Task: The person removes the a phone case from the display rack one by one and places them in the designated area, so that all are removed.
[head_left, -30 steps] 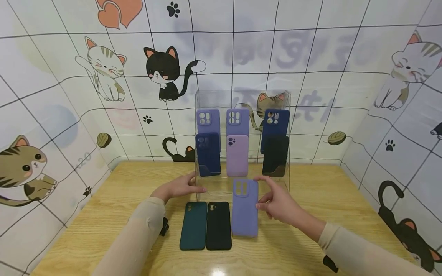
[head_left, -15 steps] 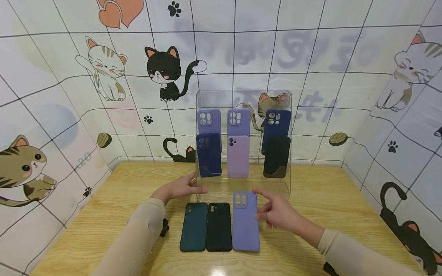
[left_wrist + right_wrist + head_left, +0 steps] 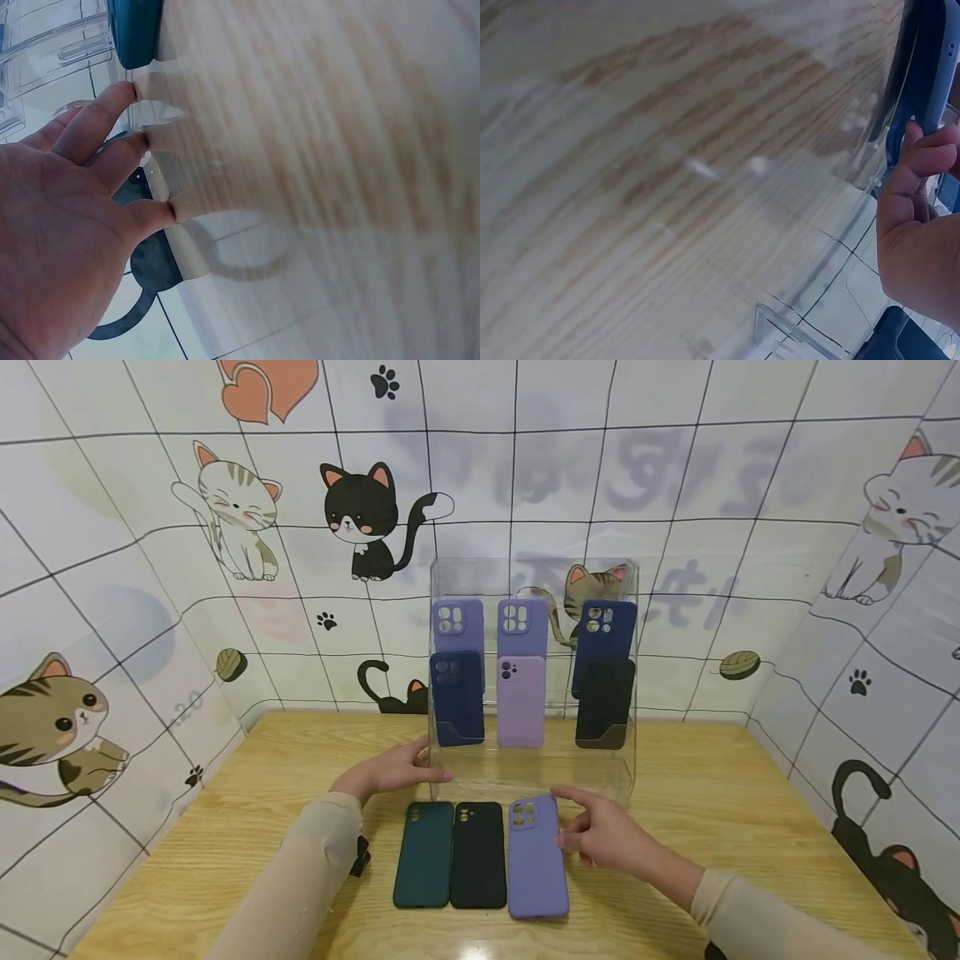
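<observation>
Cat-print wall (image 3: 480,477) behind wooden desk (image 3: 697,793); right hand (image 3: 606,833) pinches purple phone case (image 3: 538,868) beside black case (image 3: 478,860); left hand (image 3: 388,770), spread, touches clear display rack (image 3: 525,771).

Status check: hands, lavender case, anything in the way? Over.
Right hand holding lavender case by top and right edges. Left hand at left side of clear stand. Black case close alongside; nothing visibly blocking.
</observation>
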The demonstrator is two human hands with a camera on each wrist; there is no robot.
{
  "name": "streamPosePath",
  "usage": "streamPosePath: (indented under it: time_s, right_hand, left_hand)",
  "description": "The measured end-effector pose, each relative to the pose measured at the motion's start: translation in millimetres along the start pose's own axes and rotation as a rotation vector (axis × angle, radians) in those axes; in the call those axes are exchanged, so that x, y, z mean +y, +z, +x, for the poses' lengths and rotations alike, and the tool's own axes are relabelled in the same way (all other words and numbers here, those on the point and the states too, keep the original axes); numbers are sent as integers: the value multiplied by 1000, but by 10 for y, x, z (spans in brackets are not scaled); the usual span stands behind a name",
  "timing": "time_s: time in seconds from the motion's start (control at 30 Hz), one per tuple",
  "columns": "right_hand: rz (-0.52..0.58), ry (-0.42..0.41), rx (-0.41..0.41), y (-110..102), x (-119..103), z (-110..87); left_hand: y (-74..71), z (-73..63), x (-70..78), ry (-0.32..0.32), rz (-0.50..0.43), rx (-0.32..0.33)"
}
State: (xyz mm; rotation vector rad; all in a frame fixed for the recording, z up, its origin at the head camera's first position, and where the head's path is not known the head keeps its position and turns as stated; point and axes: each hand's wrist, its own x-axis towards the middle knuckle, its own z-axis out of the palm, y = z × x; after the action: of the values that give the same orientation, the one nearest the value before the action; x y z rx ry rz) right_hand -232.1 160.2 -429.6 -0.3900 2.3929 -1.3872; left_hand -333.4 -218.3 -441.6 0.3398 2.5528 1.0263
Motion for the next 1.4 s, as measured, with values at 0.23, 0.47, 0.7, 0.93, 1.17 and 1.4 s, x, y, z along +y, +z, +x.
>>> streamPosePath:
  time_s: [0.23,0.47,0.7,0.93,1.17,1.4]
  right_hand:
    - [-25,25,40,53,30,32]
    - [-38,62,32,92,47,45]
    - [-70,62,16,86,51,21]
    - [-84,61,16,79,69,28]
    - [-58,55,22,26,5,31]
    - [-87,6,28,-80,-122,33]
  left_hand:
    - [3,3,7,4,-13,-1]
    - [13,0,17,2,-17,-5]
    - [11,6,27,2,-6,3]
    - [13,-8,22,10,7,7]
    - [13,-30,47,9,16,7]
    - [20,-21,29,-2,11,9]
